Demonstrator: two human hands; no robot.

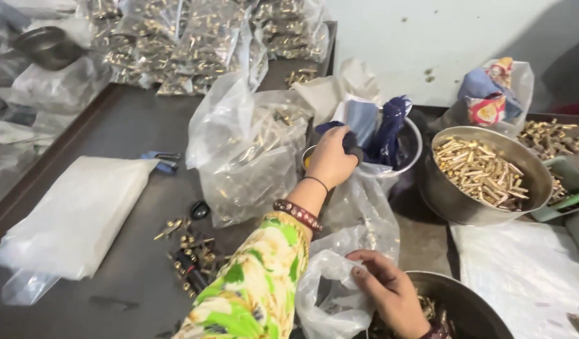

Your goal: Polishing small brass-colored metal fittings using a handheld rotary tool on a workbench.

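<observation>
The person's left hand (330, 157) reaches out over the middle of the table (132, 125), its fingers closed around a small dark object (353, 145) at the rim of a round metal container (410, 147) stuffed with blue cloth and plastic. The sleeve on that arm is green and yellow with a floral print, and a beaded bracelet (297, 214) sits at the wrist. The right hand (390, 290) is near the table's front edge, pinching the edge of a clear plastic bag (336, 285) beside a metal bowl (471, 304) that holds small brass parts.

A larger steel bowl (487, 172) full of brass-coloured pins stands toward the right edge. Just left of the left hand, an open clear bag (248, 150) holds more brass pieces. Loose brass and black parts (189, 251) lie scattered on the table near the front, and a flat stack of plastic sheets (76, 216) rests toward the left edge. Filled bags (195, 37) are piled along the far edge.
</observation>
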